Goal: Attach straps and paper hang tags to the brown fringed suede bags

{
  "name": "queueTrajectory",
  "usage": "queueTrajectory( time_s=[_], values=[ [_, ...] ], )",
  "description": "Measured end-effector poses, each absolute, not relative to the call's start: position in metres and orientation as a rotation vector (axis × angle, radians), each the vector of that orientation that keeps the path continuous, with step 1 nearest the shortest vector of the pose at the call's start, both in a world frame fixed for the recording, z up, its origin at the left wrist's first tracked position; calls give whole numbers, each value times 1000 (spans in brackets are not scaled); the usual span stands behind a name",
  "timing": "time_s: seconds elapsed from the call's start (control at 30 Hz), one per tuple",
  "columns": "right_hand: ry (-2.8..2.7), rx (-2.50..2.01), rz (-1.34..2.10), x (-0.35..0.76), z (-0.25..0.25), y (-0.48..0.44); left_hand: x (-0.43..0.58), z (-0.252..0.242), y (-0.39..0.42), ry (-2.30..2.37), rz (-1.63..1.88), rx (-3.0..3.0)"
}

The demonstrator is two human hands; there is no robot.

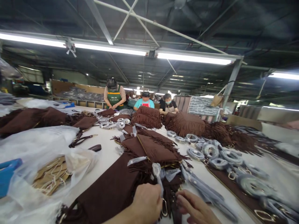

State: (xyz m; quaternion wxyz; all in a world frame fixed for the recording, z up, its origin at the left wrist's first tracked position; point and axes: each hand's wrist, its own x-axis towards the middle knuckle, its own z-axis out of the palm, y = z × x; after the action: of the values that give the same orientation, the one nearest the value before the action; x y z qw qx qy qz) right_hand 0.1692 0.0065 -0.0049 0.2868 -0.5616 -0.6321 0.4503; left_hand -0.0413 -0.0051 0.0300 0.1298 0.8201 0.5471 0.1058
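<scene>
In the head view my left hand [147, 200] is closed at the lower middle, over a brown fringed bag [109, 183]. A plastic-wrapped strap end [157, 174] runs into its fingers, and a gold-coloured clasp [164, 207] hangs beside them. Just to the right, my right hand [195, 207] has its fingers curled at a dark strap [175, 205]; what lies between its fingertips is hidden. Beyond both hands lies another brown fringed bag [149, 144] with a gold zip. Long plastic-wrapped straps [205, 189] lie beside my right hand.
Several coiled, wrapped straps [219, 163] cover the right side of the white table [102, 155]. To the left are a plastic bag of paper tags [52, 174] and a blue bin [9, 177]. Stacked fringed bags [184, 123] and several co-workers [114, 96] are across the table.
</scene>
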Motion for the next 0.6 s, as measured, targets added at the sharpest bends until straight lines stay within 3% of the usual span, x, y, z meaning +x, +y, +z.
queueTrajectory(
  time_s=[0.1,0.27,0.43,0.6],
  values=[
    [-1646,-1467,1216,142,-5,22,-16,26,-17,1374,236,2428],
    [-1775,-1406,930,128,2,17,-17,18,-23,1158,184,2500],
    [-1971,-1358,1021,147,15,-15,-50,17,-5,1545,684,2658],
    [-1981,-1424,826,171,6,-35,-48,3,14,1486,449,2905]
  ],
)
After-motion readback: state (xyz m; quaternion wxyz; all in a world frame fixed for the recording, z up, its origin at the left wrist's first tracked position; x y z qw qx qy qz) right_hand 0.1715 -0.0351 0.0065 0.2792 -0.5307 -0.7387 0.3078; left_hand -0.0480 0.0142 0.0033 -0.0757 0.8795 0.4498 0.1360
